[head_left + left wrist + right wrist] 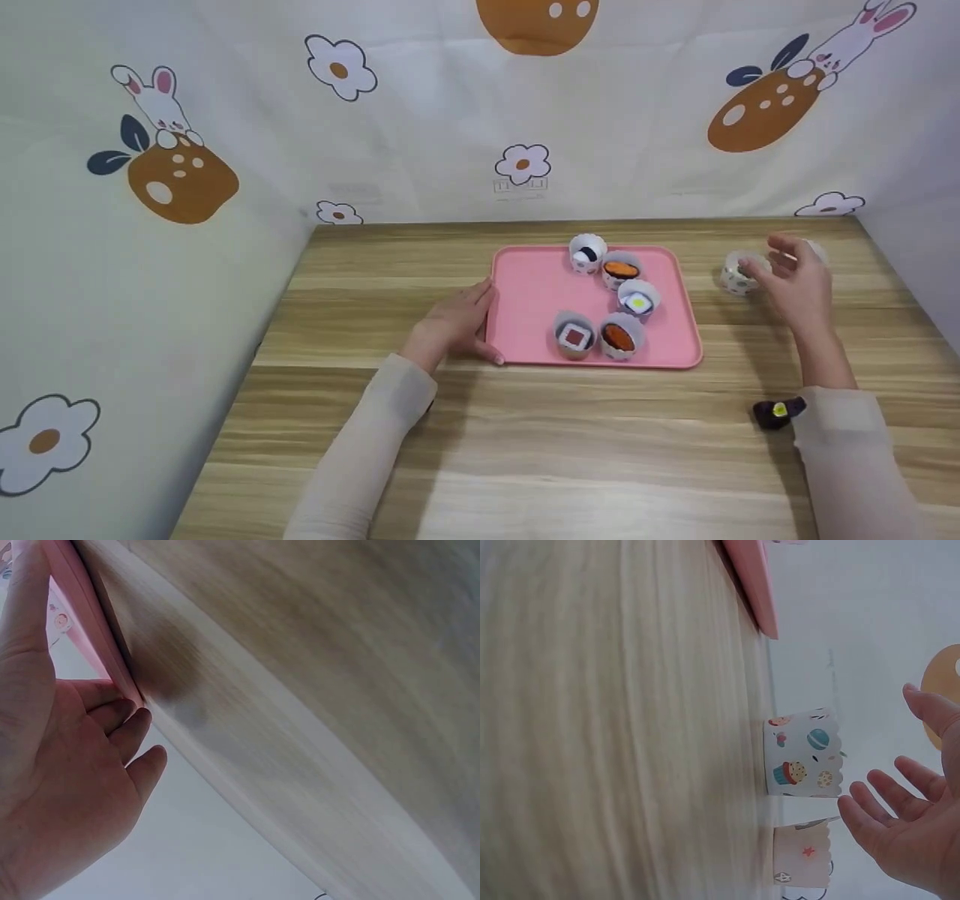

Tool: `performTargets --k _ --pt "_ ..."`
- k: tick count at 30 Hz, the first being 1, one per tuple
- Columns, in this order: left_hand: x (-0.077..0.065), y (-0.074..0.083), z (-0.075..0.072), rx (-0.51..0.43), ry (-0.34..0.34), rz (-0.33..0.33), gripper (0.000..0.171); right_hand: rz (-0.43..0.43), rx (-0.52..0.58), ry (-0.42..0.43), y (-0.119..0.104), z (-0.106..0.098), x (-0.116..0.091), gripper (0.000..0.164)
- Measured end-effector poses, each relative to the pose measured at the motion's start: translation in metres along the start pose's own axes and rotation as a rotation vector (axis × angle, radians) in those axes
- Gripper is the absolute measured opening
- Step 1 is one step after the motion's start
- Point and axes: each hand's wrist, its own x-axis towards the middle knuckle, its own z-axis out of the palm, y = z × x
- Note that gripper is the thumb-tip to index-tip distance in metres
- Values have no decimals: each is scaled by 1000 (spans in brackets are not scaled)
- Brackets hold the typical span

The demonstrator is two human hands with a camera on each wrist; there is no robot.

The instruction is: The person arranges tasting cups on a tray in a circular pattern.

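My left hand [456, 322] touches the left side of a pink tray [532, 292], with the thumb by its front left corner. In the left wrist view, the loosely bent fingers rest against the tray's rim [94, 622]. Several paper cups stand on the tray, each with a toy sushi piece, such as a white one with a dark red square [575, 337]. To the tray's right, my right hand [802, 289] hovers with fingers spread, holding nothing. Its thumb is over a patterned paper cup [802, 754]. Another paper cup [802, 855] stands beside that one, partly hidden by the hand in the head view.
A dark toy sushi roll with a yellow centre [777, 412] lies on the wooden table [570, 450] beside the right sleeve [847, 442]. A patterned cloth [427, 135] hangs behind the table and along its sides.
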Motion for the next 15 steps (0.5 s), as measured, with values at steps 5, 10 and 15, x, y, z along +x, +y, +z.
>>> performTargets --k 5,10,15 --pt "-1 1 -1 -5 -2 -3 126 34 19 -17 5 0 2 78" --pt "-3 2 -2 -13 4 -3 125 65 22 -23 9 0 4 80" --pt "-2 2 -2 0 1 -3 125 88 29 -39 12 0 6 83"
